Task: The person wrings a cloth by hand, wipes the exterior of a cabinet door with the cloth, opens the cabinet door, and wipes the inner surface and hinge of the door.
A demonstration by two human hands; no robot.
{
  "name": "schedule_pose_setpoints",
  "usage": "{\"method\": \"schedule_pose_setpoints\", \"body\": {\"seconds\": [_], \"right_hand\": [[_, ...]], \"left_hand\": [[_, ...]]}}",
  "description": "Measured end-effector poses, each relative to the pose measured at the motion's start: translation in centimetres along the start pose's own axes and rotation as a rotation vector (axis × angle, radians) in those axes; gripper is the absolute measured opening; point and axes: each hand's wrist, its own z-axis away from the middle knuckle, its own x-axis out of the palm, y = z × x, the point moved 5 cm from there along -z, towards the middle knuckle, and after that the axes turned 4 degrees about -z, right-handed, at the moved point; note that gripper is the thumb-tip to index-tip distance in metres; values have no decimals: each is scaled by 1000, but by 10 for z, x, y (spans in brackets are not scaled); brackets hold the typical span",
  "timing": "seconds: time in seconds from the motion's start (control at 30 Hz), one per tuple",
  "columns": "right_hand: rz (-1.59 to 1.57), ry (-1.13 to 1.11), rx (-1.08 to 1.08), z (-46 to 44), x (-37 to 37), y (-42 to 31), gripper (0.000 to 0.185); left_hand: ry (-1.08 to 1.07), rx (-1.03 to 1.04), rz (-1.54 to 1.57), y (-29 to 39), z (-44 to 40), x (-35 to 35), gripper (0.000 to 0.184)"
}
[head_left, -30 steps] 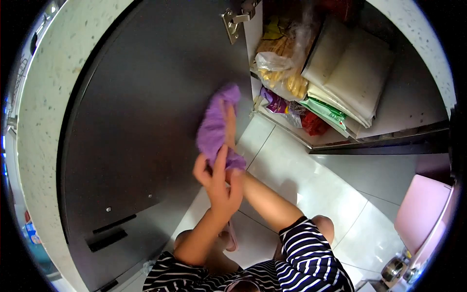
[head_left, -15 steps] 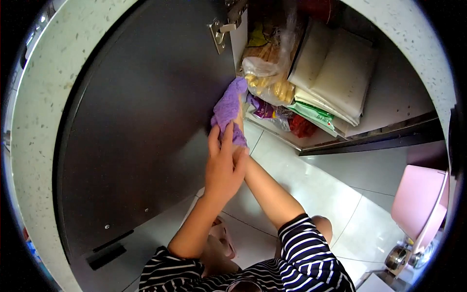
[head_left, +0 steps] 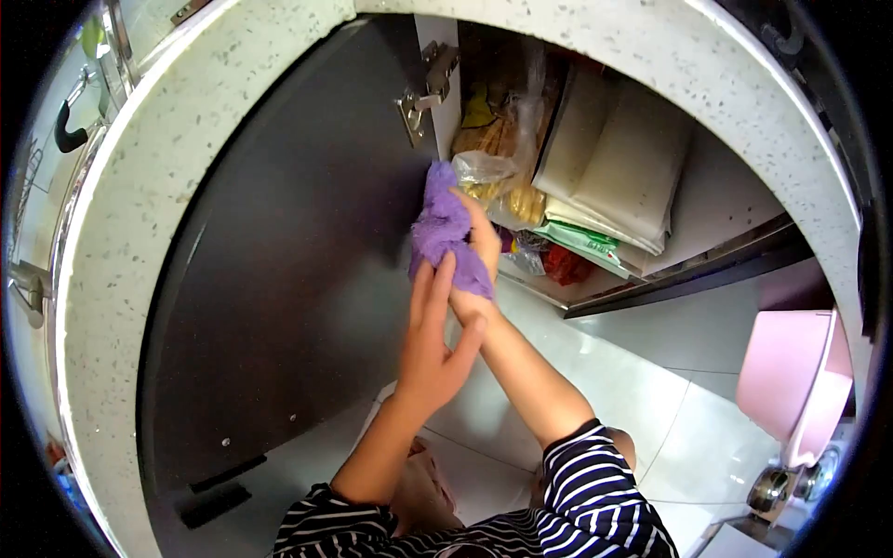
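A purple cloth (head_left: pixel 443 223) lies bunched against the inner face of the dark cabinet door (head_left: pixel 279 270), near its hinge side. My right hand (head_left: pixel 478 232) is closed on the cloth, part of which drapes over the hand towards the wrist and hides most of the fingers. My left hand (head_left: pixel 435 344) is open, its fingers stretched out and the tips touching the lower part of the cloth, close to my right wrist. Just above the cloth is a metal hinge (head_left: pixel 411 116) on the door.
Inside the open cabinet are clear plastic bags (head_left: pixel 502 181), stacked pale folded sheets (head_left: pixel 614 153), a green-and-white packet (head_left: pixel 586 240) and a red bag (head_left: pixel 564 264). A speckled countertop (head_left: pixel 107 307) curves overhead. To the right are a pink bin (head_left: pixel 783 377) and a metal pot (head_left: pixel 768 491) over the tiled floor (head_left: pixel 605 381).
The view has shifted, showing more countertop. My right hand has turned, so more of its side shows beside the cloth. My left fingers remain against the cloth.
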Motion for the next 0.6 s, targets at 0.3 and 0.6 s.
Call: {"method": "schedule_pose_setpoints", "body": {"seconds": [0.3, 0.6], "right_hand": [[733, -113, -755, -112, 26, -86, 47], [876, -144, -434, -155, 18, -80, 32]], "left_hand": [[165, 58, 181, 19, -25, -26, 40], [457, 478, -267, 61, -107, -28, 51]]}}
